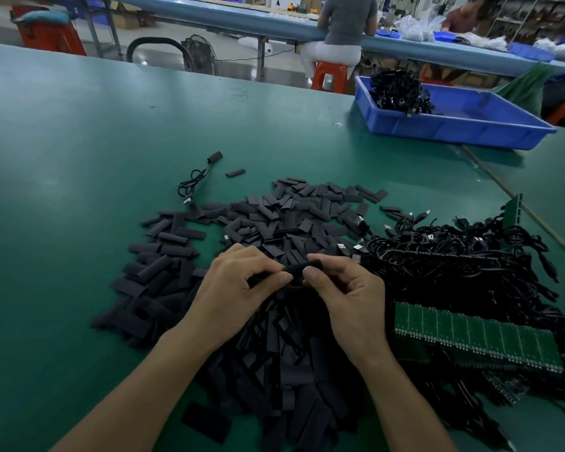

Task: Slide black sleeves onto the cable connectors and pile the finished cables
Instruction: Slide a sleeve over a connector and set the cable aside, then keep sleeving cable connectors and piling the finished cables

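Green table fills the view, and both hands meet low in the middle. The left hand pinches one end of a black sleeve, and the right hand pinches the other end. Under and around them lies a big heap of loose sleeves. Just right of it sits a tangle of black cables with green circuit boards. One sleeved cable lies alone past the heap. A blue tray stands far right.
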